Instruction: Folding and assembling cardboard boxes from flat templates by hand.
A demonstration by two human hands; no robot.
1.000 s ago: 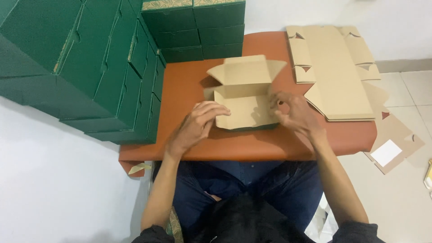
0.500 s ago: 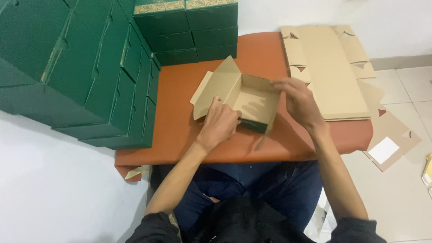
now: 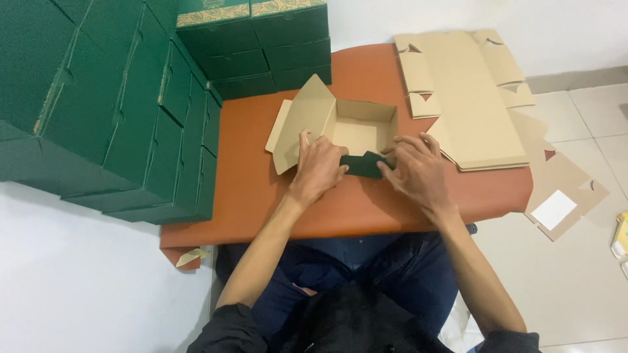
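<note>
Half-folded cardboard box (image 3: 353, 127) is set mid-tabletop (image 3: 261, 189), its inside empty. Its green near flap (image 3: 363, 165) is pinched by both grips: left hand (image 3: 320, 167) and right hand (image 3: 415, 171) closed on it. Judged light, thin, easily creased; best held along fold edges. Flat blanks (image 3: 468, 98) lie right of box, finished green boxes (image 3: 98, 111) stacked left

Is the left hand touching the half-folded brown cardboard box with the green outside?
Touching. The head view shows the left hand pressed on the front wall of the half-folded brown cardboard box.
</note>
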